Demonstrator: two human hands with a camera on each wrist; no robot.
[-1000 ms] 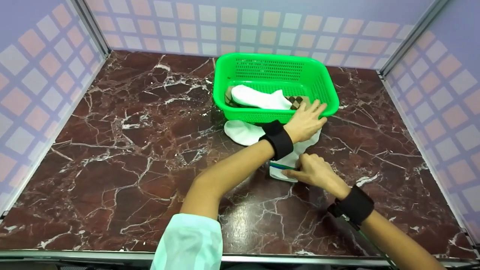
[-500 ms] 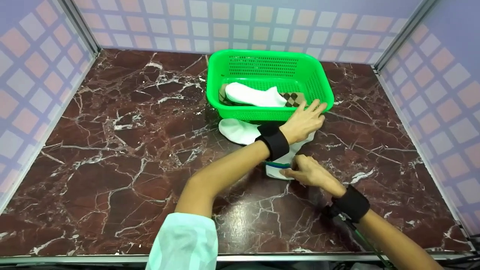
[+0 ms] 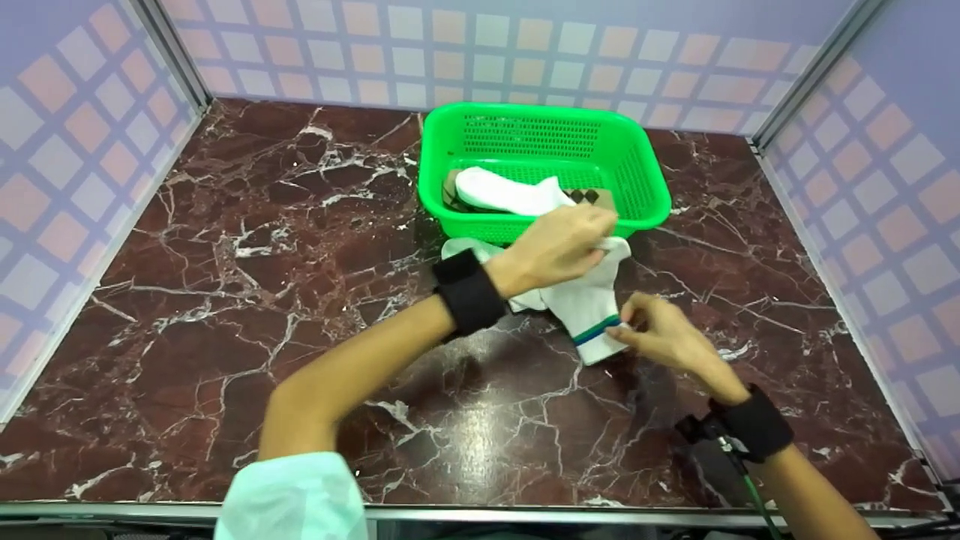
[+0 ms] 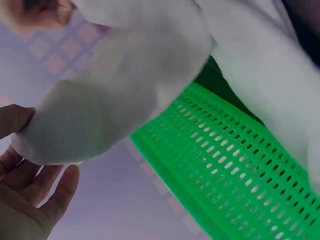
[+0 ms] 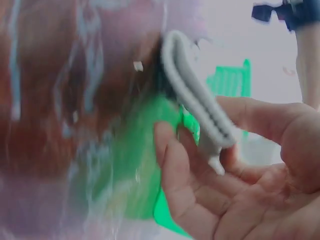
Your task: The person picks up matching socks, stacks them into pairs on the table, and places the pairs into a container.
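Note:
A white sock [image 3: 581, 300] with green and blue stripes near its cuff stretches between my hands, in front of the green basket [image 3: 529, 136]. My left hand [image 3: 562, 244] pinches its toe end at the basket's front rim; in the left wrist view, thumb and fingers meet round the toe [image 4: 75, 120]. My right hand [image 3: 664, 330] pinches the side of the cuff, whose folded edge [image 5: 195, 95] shows in the right wrist view. Beneath the left forearm lies another white sock [image 3: 457, 249], partly hidden, on the table.
Inside the basket lie a white sock [image 3: 502, 191] and a brown sock with dark diamonds [image 3: 604, 199]. The dark red marbled table [image 3: 225, 337] extends to both sides. Patterned panels [image 3: 517, 52] enclose the back and sides.
My left hand has drawn back left from the basket's front right rim and now pinches the sock's toe. The cuff has swung right along with my right hand, uncovering more of the stripes.

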